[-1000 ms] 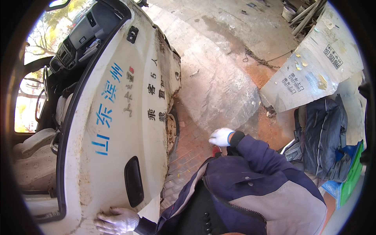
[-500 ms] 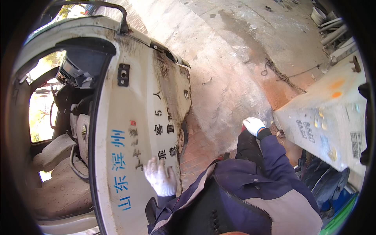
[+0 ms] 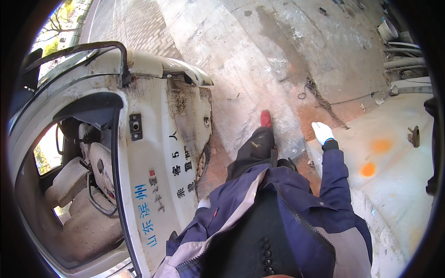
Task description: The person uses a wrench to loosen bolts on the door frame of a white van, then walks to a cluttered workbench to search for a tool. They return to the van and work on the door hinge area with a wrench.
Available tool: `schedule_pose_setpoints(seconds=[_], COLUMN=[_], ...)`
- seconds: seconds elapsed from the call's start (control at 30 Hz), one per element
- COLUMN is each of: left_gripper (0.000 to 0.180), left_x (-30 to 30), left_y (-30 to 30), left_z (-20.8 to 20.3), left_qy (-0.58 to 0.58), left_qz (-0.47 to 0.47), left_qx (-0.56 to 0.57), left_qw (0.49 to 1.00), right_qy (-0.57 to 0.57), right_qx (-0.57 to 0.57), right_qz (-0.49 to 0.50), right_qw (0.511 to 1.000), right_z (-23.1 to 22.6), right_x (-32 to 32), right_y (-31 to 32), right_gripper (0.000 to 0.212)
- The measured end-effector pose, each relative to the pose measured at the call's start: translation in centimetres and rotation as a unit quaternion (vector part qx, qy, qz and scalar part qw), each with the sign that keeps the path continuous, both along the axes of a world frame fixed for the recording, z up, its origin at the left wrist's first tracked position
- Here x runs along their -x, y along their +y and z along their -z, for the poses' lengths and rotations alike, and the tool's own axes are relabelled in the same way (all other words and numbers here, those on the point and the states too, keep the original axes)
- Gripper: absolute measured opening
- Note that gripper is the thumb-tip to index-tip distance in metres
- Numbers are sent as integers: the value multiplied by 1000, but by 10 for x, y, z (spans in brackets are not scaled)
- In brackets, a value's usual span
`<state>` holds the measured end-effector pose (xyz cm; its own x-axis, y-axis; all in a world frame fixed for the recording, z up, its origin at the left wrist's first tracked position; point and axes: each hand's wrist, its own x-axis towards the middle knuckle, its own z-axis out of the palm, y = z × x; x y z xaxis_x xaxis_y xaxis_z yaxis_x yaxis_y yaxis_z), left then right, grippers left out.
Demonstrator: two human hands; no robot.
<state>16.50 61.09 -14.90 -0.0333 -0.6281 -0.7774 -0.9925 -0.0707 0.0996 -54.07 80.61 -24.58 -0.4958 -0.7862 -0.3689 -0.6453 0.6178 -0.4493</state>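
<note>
My right hand (image 3: pixel 322 133), in a white knit glove, hangs beside the pale panel with orange spots (image 3: pixel 389 153). Its fingers are curled together, and nothing shows in them. Of my left hand (image 3: pixel 204 203) only a scrap of white glove shows past the dark sleeve, close to the white vehicle's door (image 3: pixel 160 153). The fingers of that hand are hidden. Blue and black painted lettering and rust mark the door. One leg in black trousers (image 3: pixel 250 150) is stretched forward, with a red shoe (image 3: pixel 265 118) on the concrete.
Through the door's window dusty seats (image 3: pixel 95 217) are visible. A black mirror bracket (image 3: pixel 124 65) juts from the cab. On the floor ahead to the right lies a rusty chain (image 3: pixel 322 99). Several pipes (image 3: pixel 403 62) and a white bucket (image 3: pixel 387 30) are at the far right.
I have stepped forward along the vehicle. My left hand, which was spread in front of the door, has dropped back behind the sleeve. My right hand has swung forward and right.
</note>
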Motion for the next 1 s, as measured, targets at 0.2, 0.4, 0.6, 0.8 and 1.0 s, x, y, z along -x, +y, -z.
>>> schedule_pose_setpoints(seconds=[0.2, 0.4, 0.6, 0.8, 1.0], left_gripper=[47, 49, 41, 41, 52], left_x=[79, 304, 567, 733, 786], left_y=[-47, -222, -420, -509, -502], left_z=[30, 41, -3, -36, 3], left_qy=[-14, 62, 295, 291, 100], left_qz=[29, 82, 34, 138, 294], left_qx=[-113, -58, 77, 132, 23], left_qw=[993, 993, 952, 937, 950], right_qy=[-132, -138, -229, -330, -329], right_qx=[-81, -222, -50, 41, -77], right_qz=[154, 135, 484, 595, 562], right_qw=[976, 956, 843, 732, 755], right_z=[26, -7, -89, -59, -6], right_x=[51, 115, 226, 299, 368], right_y=[5, 18, -25, -39, -48], right_gripper=[58, 60, 54, 37, 47])
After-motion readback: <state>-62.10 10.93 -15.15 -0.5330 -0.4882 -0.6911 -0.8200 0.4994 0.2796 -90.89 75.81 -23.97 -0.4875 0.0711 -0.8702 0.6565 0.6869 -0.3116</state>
